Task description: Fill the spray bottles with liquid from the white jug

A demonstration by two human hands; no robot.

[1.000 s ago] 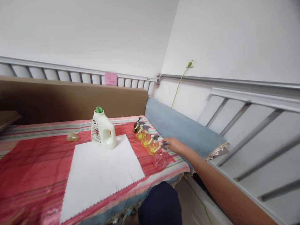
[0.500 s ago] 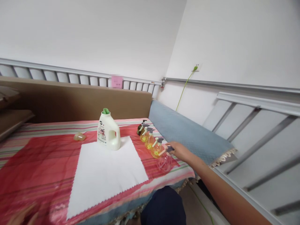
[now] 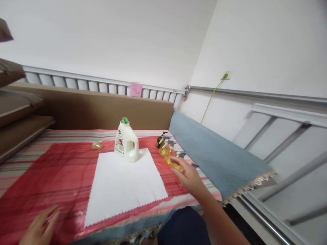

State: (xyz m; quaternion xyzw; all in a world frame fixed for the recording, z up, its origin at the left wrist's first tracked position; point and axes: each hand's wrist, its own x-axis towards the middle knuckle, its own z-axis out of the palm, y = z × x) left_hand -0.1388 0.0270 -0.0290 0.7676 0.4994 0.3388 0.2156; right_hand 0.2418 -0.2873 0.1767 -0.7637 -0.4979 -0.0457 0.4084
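My right hand [image 3: 188, 176] reaches over the near end of a row of small spray bottles [image 3: 166, 152] holding yellow liquid. Its fingers curl round the clear spray bottle, which it mostly hides; only a grey trigger [image 3: 195, 165] sticks out behind the hand. My left hand [image 3: 40, 227] lies at the lower left, fingers spread flat on the red striped tablecloth [image 3: 58, 170], holding nothing. A white detergent jug [image 3: 126, 143] with a green cap stands at the far edge of a white cloth [image 3: 125, 185].
A small pale object [image 3: 97, 145] lies left of the jug. A blue quilted cloth [image 3: 217, 156] drapes to the right of the table. A brown board [image 3: 102, 109] backs the table, with grey rails along both walls. Brown shelves [image 3: 17, 126] jut in at the left.
My right hand has come from behind the bottle row onto the clear bottle at its near end. My left hand has entered at the lower left. The view has swung right.
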